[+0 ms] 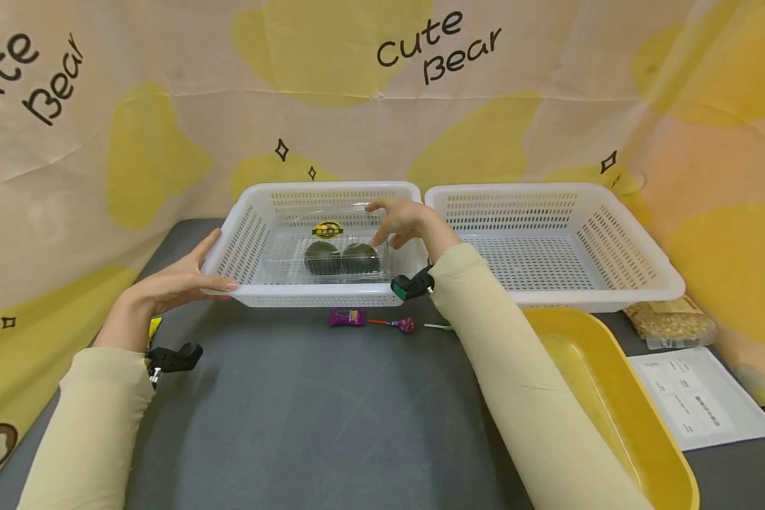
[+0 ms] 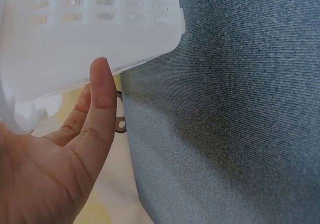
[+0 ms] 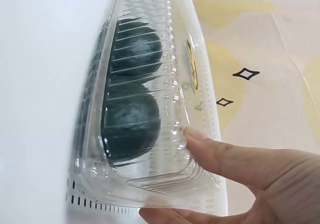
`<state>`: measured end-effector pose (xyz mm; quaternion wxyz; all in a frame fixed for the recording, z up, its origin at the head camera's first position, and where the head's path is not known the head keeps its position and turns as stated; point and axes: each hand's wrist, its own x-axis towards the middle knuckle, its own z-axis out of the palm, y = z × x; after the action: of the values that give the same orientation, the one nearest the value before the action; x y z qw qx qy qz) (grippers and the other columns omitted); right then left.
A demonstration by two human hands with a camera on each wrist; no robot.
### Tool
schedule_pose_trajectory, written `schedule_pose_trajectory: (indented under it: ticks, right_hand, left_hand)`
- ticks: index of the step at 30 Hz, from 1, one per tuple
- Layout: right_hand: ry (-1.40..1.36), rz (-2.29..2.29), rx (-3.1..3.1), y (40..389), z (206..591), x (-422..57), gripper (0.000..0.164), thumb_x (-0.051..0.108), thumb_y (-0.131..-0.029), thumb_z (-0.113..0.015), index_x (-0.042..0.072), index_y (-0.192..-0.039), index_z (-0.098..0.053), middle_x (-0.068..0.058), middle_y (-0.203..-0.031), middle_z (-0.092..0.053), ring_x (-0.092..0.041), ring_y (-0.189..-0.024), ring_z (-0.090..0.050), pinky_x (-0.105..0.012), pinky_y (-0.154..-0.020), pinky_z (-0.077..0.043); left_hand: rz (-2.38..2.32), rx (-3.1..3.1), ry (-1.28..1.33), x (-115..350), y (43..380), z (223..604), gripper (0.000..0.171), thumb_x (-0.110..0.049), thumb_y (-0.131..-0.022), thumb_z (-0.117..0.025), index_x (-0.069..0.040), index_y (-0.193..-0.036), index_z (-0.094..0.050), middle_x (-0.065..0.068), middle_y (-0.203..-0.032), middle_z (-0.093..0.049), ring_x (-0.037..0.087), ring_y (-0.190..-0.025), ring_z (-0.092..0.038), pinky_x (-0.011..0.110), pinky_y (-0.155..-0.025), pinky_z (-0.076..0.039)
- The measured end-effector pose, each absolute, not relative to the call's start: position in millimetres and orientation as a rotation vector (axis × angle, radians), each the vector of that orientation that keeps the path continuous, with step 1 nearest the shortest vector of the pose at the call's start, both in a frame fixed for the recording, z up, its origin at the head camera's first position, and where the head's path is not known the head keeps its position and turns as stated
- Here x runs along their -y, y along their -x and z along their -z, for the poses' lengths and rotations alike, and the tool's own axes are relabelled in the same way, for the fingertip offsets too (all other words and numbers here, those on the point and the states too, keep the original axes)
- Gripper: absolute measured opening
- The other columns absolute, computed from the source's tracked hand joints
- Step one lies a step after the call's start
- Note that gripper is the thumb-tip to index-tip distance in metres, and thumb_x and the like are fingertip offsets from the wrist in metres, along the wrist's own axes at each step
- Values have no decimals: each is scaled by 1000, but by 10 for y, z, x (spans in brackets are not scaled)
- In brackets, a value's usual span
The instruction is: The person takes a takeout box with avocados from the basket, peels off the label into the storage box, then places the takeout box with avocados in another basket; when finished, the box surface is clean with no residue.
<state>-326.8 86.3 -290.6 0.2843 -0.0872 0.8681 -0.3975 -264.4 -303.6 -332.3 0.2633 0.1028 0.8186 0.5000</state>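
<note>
A clear plastic fruit box (image 1: 287,249) with a black-and-yellow label lies in the left white basket (image 1: 319,295). Inside it are two dark green, rounded fruits (image 3: 131,126). My right hand (image 1: 404,221) pinches the box at its right end; in the right wrist view the thumb (image 3: 215,154) lies on the clear plastic and other fingers show lower down. At the basket's left front corner, my left hand (image 1: 181,278) spreads its fingers against the outside. One straight finger (image 2: 102,91) touches the white wall in the left wrist view.
A second white basket (image 1: 586,294) stands at the right, with a yellow tray (image 1: 659,425) in front. Farther right lie a bag of pale grains (image 1: 672,322) and a white labelled packet (image 1: 695,397). A purple wrapped candy (image 1: 347,317) and lollipop (image 1: 405,324) lie before the left basket.
</note>
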Motion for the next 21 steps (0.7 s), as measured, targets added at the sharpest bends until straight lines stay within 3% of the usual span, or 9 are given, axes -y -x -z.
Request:
schedule_pose_trajectory:
  ticks: [2, 7, 10, 14, 21]
  right_hand:
    - [223, 1083, -2320, 3264, 2903, -864, 82, 8, -90, -71, 25, -156, -26, -11, -161, -28, -32, -111, -55, -43, -99, -53]
    - [187, 1176, -2288, 3251, 2894, -871, 80, 8, -89, -71, 26, -155, -29, -11, -161, -27, -34, -115, -53, -44, -95, -55]
    - [171, 1250, -2263, 3245, 2896, -885, 78, 7, -89, -71, 26, -154, -32, -11, -158, -30, -27, -99, -53, -42, -90, -56]
    - [163, 1339, -2230, 3244, 2902, -909, 75, 5, -88, -71, 27, -151, -36, -11, -151, -35, -21, -79, -41, -40, -81, -54]
    - [154, 1378, -2214, 3237, 2888, -937, 71, 7, -87, -73, 26, -147, -39, -9, -154, -31, -22, -86, -42, -40, -78, -56]
  left_hand:
    - [-1339, -2228, -288, 3039, 2652, 3326, 116, -16, -90, -68, -31, -153, 28, 18, -159, -18, 21, -127, -45, 23, -90, -49]
    - [-1334, -2242, -297, 3048, 2664, 3339, 116, -16, -90, -68, -31, -153, 28, 17, -160, -18, 20, -129, -42, 18, -90, -46]
    - [-1346, -2235, -295, 3049, 2664, 3348, 116, -16, -90, -68, -32, -153, 28, 17, -160, -18, 22, -130, -41, 17, -90, -46]
    - [-1362, -2226, -290, 3047, 2658, 3353, 116, -15, -90, -68, -32, -153, 28, 17, -161, -15, 24, -134, -37, 16, -90, -45]
    - [-1375, -2207, -282, 3051, 2658, 3355, 117, -14, -89, -68, -33, -152, 30, 18, -163, -8, 30, -140, -29, 14, -89, -44]
